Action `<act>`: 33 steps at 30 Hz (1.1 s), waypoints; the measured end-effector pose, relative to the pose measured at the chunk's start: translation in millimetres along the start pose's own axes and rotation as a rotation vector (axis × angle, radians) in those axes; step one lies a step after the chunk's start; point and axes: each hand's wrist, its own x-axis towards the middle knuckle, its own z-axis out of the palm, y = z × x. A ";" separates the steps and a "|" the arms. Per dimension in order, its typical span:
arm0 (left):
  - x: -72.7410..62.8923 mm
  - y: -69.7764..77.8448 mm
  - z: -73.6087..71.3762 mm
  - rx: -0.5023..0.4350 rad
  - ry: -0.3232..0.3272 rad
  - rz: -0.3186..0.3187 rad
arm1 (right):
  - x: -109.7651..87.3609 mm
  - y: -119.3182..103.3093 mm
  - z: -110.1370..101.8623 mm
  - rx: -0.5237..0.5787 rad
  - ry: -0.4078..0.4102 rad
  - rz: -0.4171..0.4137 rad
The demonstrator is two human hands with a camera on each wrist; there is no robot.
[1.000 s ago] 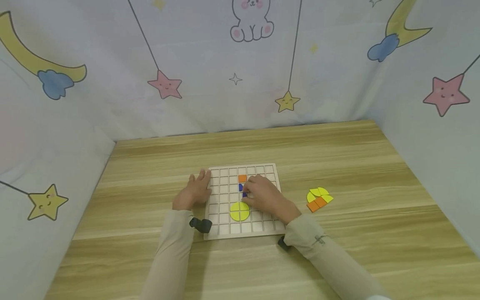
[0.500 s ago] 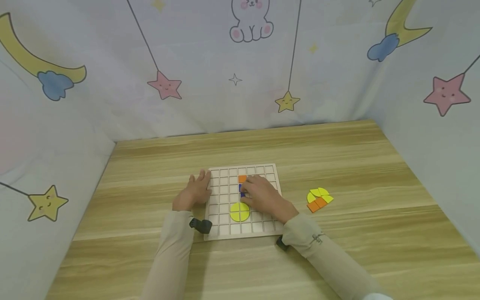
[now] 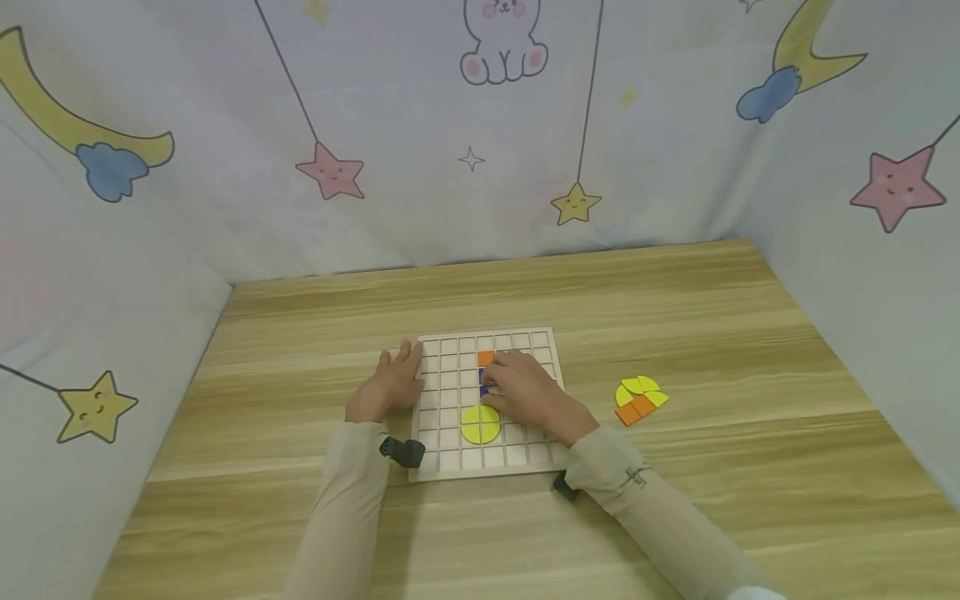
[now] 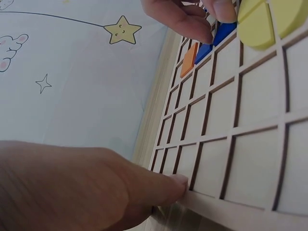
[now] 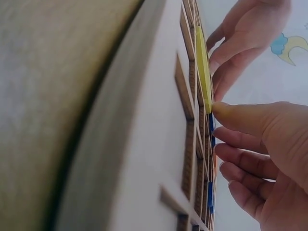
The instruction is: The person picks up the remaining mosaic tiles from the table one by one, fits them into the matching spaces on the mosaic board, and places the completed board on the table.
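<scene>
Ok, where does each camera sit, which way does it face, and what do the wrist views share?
Head: worn on the head, facing forward and down at the pale wooden grid board; left hand, right hand and beige sleeves show.
Left wrist: worn there, facing across the board; left hand lower left, right hand's fingers at top.
Right wrist: worn there, facing low along the board; right hand at right, left hand beyond.
Both wrist views share the hands, the board and flat yellow quarter-circle pieces.
</scene>
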 end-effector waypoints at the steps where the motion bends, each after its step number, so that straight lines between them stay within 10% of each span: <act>1: 0.2 -0.1 0.0 -0.002 -0.001 -0.002 | 0.1 0.1 -0.3 0.000 0.000 -0.002; 17: 0.2 0.6 -0.1 0.009 -0.002 0.005 | -8.0 4.1 -12.1 -0.018 0.052 0.002; 33: 0.2 -2.2 0.5 -0.018 0.000 0.009 | -34.8 27.9 -37.0 -0.010 -0.004 0.208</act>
